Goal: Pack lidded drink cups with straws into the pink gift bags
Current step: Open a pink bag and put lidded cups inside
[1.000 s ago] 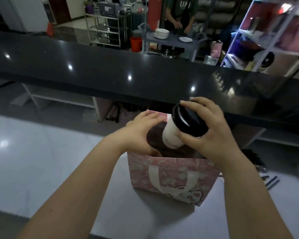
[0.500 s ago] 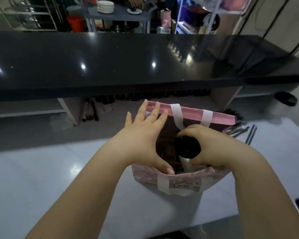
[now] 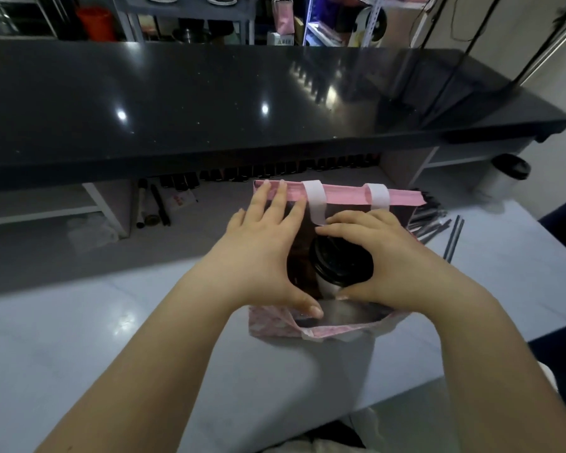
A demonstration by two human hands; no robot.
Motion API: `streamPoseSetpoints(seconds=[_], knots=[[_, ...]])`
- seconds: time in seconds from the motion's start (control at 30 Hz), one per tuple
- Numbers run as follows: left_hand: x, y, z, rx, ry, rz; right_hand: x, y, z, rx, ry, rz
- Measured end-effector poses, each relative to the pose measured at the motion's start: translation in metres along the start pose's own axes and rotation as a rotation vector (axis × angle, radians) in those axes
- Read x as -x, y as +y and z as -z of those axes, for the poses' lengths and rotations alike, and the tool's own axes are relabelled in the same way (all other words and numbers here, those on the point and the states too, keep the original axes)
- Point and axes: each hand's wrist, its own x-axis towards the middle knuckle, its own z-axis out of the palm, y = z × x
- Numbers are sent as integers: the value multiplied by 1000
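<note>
Pink gift bag [image 3: 402, 198] stands open on the white desk [image 3: 111, 328]. Left hand [image 3: 262, 256] is spread flat over the bag mouth, straight fingers on the far rim, thumb on the near rim. Right hand [image 3: 386, 259] is curled round the lidded cup [image 3: 337, 266], thumb and fingers on the edge of the black lid. The cup sits upright inside the bag, lid about level with the rim. Black straws [image 3: 453, 237] lie on the desk just right of the bag. A black counter [image 3: 209, 99] runs behind it.

One head-worn view, forward and down, close above pink bag [image 3: 340, 196]
</note>
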Motion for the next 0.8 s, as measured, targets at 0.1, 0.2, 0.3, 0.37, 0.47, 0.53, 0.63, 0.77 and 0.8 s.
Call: streamPoseSetpoints(seconds=[0.1,0.2,0.3,0.37,0.47,0.53,0.63,0.77,0.8], knots=[[-4,0,-1,-33,-19,4,10,-10,6,42,57,-2],[-7,0,-1,-59,-38,4,20,-18,6,88,107,5],[-6,-2,-1,-45,-44,3,26,-26,-1,178,109,20],[-2,-4,-1,-26,-40,-4,26,-30,-9,192,76,21],[5,-8,-1,-20,-30,-16,24,-31,-20,140,-4,20],[10,-10,-2,-29,-30,-24,21,-29,-24,109,-64,1],[17,-13,-3,-43,-35,-19,11,-21,-24,107,-155,-85],[22,-13,-2,-53,-40,-6,-22,-8,-19,209,-214,-147],[22,-12,-2,-56,-38,-5,-31,-7,-19,190,-197,-144]])
